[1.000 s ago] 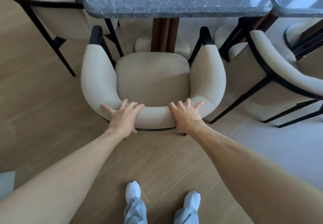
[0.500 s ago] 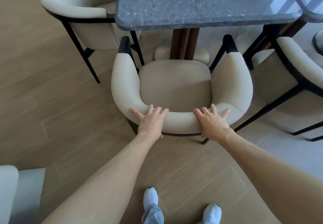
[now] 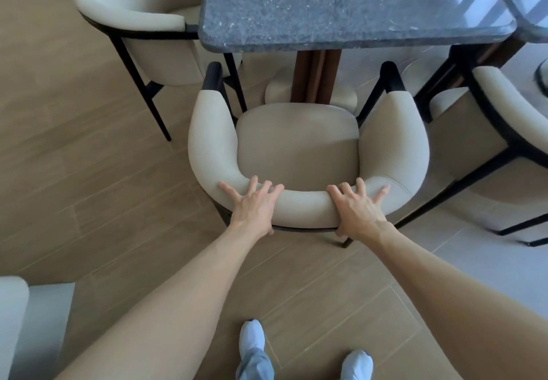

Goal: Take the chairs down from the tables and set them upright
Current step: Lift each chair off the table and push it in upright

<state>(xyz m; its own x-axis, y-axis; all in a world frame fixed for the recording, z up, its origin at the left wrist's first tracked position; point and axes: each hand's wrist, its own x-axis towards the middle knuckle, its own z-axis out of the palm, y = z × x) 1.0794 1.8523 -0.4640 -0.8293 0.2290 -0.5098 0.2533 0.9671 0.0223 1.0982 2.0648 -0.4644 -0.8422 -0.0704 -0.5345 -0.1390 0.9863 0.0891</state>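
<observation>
A cream upholstered chair (image 3: 296, 142) with a black frame stands upright on the wood floor, its seat facing the dark stone table (image 3: 341, 3). Its armrest tips lie just short of the table edge. My left hand (image 3: 253, 206) lies over the left part of the curved backrest, fingers spread across the top and thumb behind. My right hand (image 3: 358, 210) clasps the right part of the backrest the same way. The chair's rear legs are mostly hidden under the backrest.
A second cream chair (image 3: 133, 0) stands upright at the table's left side, a third (image 3: 510, 113) at the right. Another table top (image 3: 533, 0) adjoins at top right. A pale padded edge (image 3: 12, 320) shows at lower left. My feet (image 3: 252, 341) stand behind the chair.
Both hands have stayed on the backrest. My view has swung left, so the chair and table now sit further right in frame, and the pale edge at lower left has come into view.
</observation>
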